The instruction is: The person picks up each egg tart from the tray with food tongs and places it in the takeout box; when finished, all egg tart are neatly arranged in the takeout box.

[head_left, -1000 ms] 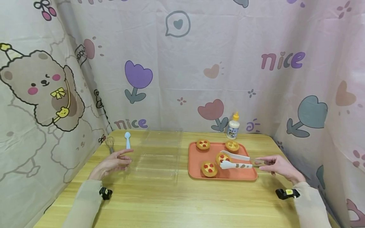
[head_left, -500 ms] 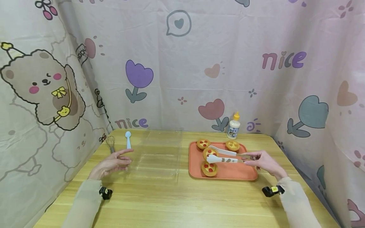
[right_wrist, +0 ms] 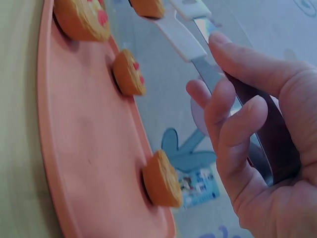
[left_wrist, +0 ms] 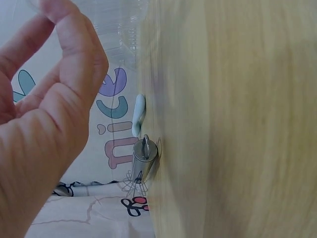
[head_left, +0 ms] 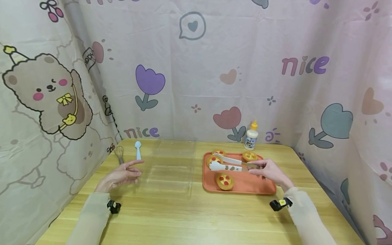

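Observation:
My right hand [head_left: 271, 170] pinches a pair of tongs [head_left: 230, 163] with white tips and metal arms. Between those tips is a small tart [right_wrist: 148, 7] with red pieces on top, raised over the left part of the orange tray [head_left: 254, 183]. Beneath the tongs, a second tart [head_left: 218, 152] sits at the tray's back left, partly covered. Others rest at the front left, a tart [head_left: 225, 181] with red pieces, and at the back right, a yellow-topped tart [head_left: 249, 156]. My left hand [head_left: 119, 176], fingers relaxed, is by the left side of a clear plastic container [head_left: 171, 166]; contact is unclear.
A whisk [head_left: 119, 154] and a light blue spoon [head_left: 138, 150] lie behind my left hand. At the back right, a white bottle [head_left: 250, 139] with a yellow cap stands behind the tray. A printed curtain [head_left: 190, 85] hangs around the wooden table [head_left: 190, 221].
My right hand has moved left with the tongs, carrying the tart from the tray's middle to above its left part. The left hand stays where it was.

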`<action>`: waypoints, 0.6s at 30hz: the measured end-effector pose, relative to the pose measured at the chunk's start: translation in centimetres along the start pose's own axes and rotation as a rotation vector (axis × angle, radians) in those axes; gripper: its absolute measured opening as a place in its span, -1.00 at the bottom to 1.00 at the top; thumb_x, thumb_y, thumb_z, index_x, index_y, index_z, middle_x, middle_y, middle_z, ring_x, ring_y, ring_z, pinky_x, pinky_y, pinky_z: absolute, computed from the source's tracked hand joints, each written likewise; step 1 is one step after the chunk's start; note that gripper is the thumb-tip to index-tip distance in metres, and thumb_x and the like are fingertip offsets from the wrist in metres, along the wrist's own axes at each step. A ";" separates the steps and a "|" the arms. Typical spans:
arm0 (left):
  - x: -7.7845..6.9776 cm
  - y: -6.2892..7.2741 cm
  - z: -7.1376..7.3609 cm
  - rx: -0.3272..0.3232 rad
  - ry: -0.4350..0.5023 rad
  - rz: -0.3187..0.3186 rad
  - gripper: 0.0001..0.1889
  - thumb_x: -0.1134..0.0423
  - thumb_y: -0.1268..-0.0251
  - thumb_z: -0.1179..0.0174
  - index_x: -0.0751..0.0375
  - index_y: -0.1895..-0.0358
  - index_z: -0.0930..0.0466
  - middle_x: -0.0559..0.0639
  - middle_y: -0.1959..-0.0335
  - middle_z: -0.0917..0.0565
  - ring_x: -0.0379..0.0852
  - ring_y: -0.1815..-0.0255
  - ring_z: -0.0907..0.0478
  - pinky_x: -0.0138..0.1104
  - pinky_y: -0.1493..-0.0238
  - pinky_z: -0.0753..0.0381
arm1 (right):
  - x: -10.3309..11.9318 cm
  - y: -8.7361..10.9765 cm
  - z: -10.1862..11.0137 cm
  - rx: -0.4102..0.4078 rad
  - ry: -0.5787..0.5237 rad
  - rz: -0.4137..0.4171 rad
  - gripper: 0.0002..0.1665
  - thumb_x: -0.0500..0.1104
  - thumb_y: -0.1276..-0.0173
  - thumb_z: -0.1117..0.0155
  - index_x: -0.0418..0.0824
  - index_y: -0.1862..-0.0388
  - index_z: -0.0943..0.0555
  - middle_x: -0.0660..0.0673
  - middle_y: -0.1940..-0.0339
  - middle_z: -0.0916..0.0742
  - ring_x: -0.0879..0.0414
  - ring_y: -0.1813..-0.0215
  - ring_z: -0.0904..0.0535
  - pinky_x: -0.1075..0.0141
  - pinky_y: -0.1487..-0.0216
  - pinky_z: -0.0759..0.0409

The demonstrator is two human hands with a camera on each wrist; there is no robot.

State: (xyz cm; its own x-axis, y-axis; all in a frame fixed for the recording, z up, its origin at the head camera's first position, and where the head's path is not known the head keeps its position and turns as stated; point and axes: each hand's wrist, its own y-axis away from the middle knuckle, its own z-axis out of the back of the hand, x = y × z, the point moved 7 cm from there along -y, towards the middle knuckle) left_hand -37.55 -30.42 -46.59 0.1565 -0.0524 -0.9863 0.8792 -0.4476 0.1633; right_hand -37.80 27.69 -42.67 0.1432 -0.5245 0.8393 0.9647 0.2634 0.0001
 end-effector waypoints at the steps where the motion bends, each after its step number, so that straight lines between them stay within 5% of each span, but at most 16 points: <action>1: 0.0 0.0 0.0 0.001 0.002 -0.001 -0.27 0.46 -0.41 -0.08 0.16 -0.56 0.02 0.09 0.10 -0.58 -0.12 0.15 -0.62 -0.26 0.07 -0.72 | 0.2 -0.1 -0.2 -0.005 -0.001 -0.005 -0.34 0.02 -0.18 -0.49 -0.25 -0.21 -0.60 -0.16 0.50 -0.69 0.20 0.61 -0.42 0.23 0.56 -0.57; 7: -0.5 -0.1 0.1 -0.012 -0.003 0.005 -0.31 0.44 -0.41 -0.10 0.10 -0.53 -0.06 0.09 0.12 -0.61 -0.10 0.17 -0.62 -0.26 0.09 -0.73 | 1.7 -1.3 -2.0 -0.005 -0.041 0.008 -0.35 0.03 -0.16 -0.50 -0.20 -0.21 -0.62 -0.25 0.23 -0.78 0.16 0.54 -0.47 0.24 0.52 -0.60; 18: -0.2 -0.1 0.0 -0.022 -0.035 0.013 -0.20 0.42 -0.40 -0.13 0.25 -0.57 0.15 0.12 0.08 -0.60 -0.07 0.16 -0.62 -0.23 0.08 -0.73 | 4.4 -2.6 -5.3 0.004 -0.048 0.023 -0.41 0.15 -0.11 -0.51 0.04 -0.14 -0.67 -0.18 0.19 -0.80 0.15 0.68 -0.40 0.19 0.60 -0.55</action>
State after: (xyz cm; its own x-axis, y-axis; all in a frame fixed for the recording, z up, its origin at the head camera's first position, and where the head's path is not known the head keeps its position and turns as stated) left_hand -37.60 -30.36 -46.42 0.1527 -0.0897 -0.9842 0.8870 -0.4268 0.1765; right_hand -38.46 20.43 -41.81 0.1544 -0.4788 0.8643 0.9603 0.2783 -0.0174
